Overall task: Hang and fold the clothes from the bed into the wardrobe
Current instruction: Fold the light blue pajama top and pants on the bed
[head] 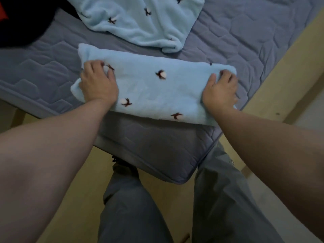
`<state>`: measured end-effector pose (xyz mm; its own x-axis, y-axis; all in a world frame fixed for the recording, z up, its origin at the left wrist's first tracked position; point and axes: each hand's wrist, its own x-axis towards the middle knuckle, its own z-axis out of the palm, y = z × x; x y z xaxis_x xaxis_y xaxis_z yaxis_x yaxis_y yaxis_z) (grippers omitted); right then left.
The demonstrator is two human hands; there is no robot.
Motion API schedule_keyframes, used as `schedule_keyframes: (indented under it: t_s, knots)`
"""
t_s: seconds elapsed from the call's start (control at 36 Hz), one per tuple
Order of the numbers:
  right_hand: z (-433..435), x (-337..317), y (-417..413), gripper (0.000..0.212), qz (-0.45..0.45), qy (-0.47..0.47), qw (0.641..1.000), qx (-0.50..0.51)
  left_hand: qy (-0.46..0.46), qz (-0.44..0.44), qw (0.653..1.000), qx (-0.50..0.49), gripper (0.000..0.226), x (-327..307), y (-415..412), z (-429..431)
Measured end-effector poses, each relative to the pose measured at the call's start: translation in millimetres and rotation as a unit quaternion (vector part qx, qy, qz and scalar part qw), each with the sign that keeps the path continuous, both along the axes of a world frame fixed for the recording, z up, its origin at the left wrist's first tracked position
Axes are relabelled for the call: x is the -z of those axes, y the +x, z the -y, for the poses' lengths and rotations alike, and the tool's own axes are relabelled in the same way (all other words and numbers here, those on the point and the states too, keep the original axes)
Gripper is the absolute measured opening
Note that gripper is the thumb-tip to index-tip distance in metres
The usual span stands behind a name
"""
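Closest in, grey trousers (133, 207) and two bare forearms, reaching to the near corner of the mattress (245, 41). Lying there along the near edge, a folded fleece garment (157, 88), pale blue, flat and oblong. At its left end, left hand (98, 83) with fingers bent and tips dug into the pile, gripping the fold. At its right end, right hand (220, 90) with fingers curled over the edge and thumb laid on top, likewise holding cloth. Probably light, thick, very soft and floppy, with nothing stiff to hold the folds. Best taken at both short ends at once, or scooped from beneath on flat palms, to keep the layers from sliding open. Neither slippery nor fragile, by the look of it. Farther up the mattress, a second fleece piece (140, 20) of the same pattern, crumpled and unfolded, and toward the left side a dark garment (21, 23) with a patch of red. No brand, label or legible writing anywhere; only small dark sprigs with white tufts scattered over the fleece.
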<state>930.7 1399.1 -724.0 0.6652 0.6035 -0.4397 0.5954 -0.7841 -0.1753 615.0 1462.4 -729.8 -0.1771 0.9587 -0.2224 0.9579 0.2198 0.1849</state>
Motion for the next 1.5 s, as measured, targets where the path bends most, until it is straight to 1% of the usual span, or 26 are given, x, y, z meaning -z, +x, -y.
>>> schedule_keyframes:
  t_s: [0.06,0.11,0.17,0.19,0.25,0.33,0.44,0.53,0.58,0.64,0.69,0.75,0.78,0.81,0.83,0.92,1.0,1.06,1.14,1.22,1.28,1.33,1.36,1.42,1.47,1.5]
  knots:
    - [0.8,19.2,6.5,0.059,-0.013,-0.002,0.995,0.094,0.024,0.028,0.996,-0.085,0.048,15.9,-2.9,-1.8]
    - [1.8,36.9,9.6,0.065,-0.026,0.007,0.984,0.178,0.029,0.053,0.978,-0.2,0.061,34.0,-4.4,-8.9]
    - [4.4,48.5,9.4,0.067,-0.026,0.019,0.979,0.199,-0.005,0.053,0.948,-0.315,0.076,47.5,-8.7,-17.0]
    - [6.1,52.2,9.7,0.068,-0.027,0.028,0.978,0.204,-0.033,0.05,0.937,-0.345,0.081,52.6,-12.6,-19.5]
    - [9.9,55.2,12.1,0.069,-0.052,0.061,0.972,0.221,-0.074,0.074,0.93,-0.351,0.088,58.4,-20.4,-21.0]
    - [13.6,49.9,15.6,0.073,-0.114,0.082,0.956,0.258,-0.087,0.115,0.932,-0.332,0.088,56.5,-26.1,-20.1]
    - [10.8,33.0,21.8,0.114,-0.156,-0.016,0.941,0.301,-0.193,0.049,0.939,-0.279,0.105,42.2,-30.0,-27.2]
    - [7.2,19.6,25.5,0.126,-0.236,-0.057,0.914,0.324,-0.233,0.05,0.938,-0.25,0.112,32.9,-33.8,-33.1]
    - [8.4,14.5,31.2,0.126,-0.308,-0.086,0.89,0.326,-0.238,0.064,0.938,-0.242,0.115,27.6,-35.3,-35.2]
    - [14.2,13.7,38.2,0.107,-0.424,-0.11,0.841,0.317,-0.233,0.135,0.925,-0.269,0.116,24.3,-37.7,-34.9]
    - [22.2,11.7,43.3,0.079,-0.542,-0.101,0.772,0.318,-0.234,0.24,0.888,-0.316,0.103,17.3,-40.5,-31.4]
    - [31.2,12.4,47.4,0.061,-0.603,-0.086,0.721,0.33,-0.268,0.365,0.821,-0.347,0.066,9.4,-44.9,-27.8]
    - [35.7,13.8,47.9,0.061,-0.619,-0.078,0.706,0.335,-0.287,0.41,0.792,-0.35,0.047,5.6,-47.5,-25.8]
    - [38.9,15.1,46.7,0.063,-0.629,-0.07,0.695,0.341,-0.302,0.431,0.775,-0.35,0.031,2.5,-50.6,-23.5]
    - [40.0,16.2,44.7,0.062,-0.629,-0.064,0.694,0.344,-0.314,0.432,0.771,-0.347,0.025,0.3,-53.4,-21.4]
    - [37.0,11.8,37.2,0.053,-0.606,-0.053,0.725,0.323,-0.335,0.401,0.787,-0.329,0.035,-5.1,-57.4,-17.6]
    - [25.8,-3.3,38.6,0.061,-0.598,-0.042,0.754,0.267,-0.294,0.407,0.799,-0.33,0.039,-14.9,-63.8,-20.5]
    - [15.7,-18.2,44.8,0.065,-0.592,-0.011,0.774,0.224,-0.258,0.442,0.799,-0.315,0.037,-28.1,-69.8,-21.9]
    - [3.6,-42.3,52.1,0.046,-0.564,0.085,0.805,0.165,-0.19,0.544,0.761,-0.299,0.031,-51.6,-78.8,-21.4]
    - [-7.9,-62.7,52.1,0.028,-0.503,0.168,0.834,0.151,-0.168,0.608,0.724,-0.279,0.045,-65.4,-89.6,-18.5]
    - [-12.7,-70.6,53.9,0.027,-0.466,0.173,0.858,0.129,-0.15,0.652,0.683,-0.292,0.049,-70.1,-93.8,-11.9]
    - [-11.3,-75.6,51.8,0.032,-0.463,0.176,0.863,0.097,-0.128,0.69,0.626,-0.338,0.05,-69.0,-96.7,-0.7]
    - [-8.0,-76.5,47.1,0.036,-0.461,0.191,0.863,0.075,-0.121,0.691,0.615,-0.361,0.049,-66.4,-97.9,6.9]
    - [5.3,-71.8,34.6,0.054,-0.428,0.215,0.877,0.024,-0.111,0.663,0.624,-0.399,0.048,-59.8,-97.8,25.4]
    - [24.3,-62.1,26.3,0.075,-0.356,0.155,0.921,-0.034,-0.118,0.634,0.632,-0.43,0.046,-54.4,-96.6,46.5]
    - [36.3,-55.8,25.0,0.072,-0.302,0.094,0.941,-0.122,-0.124,0.625,0.631,-0.442,0.042,-52.3,-97.4,57.4]
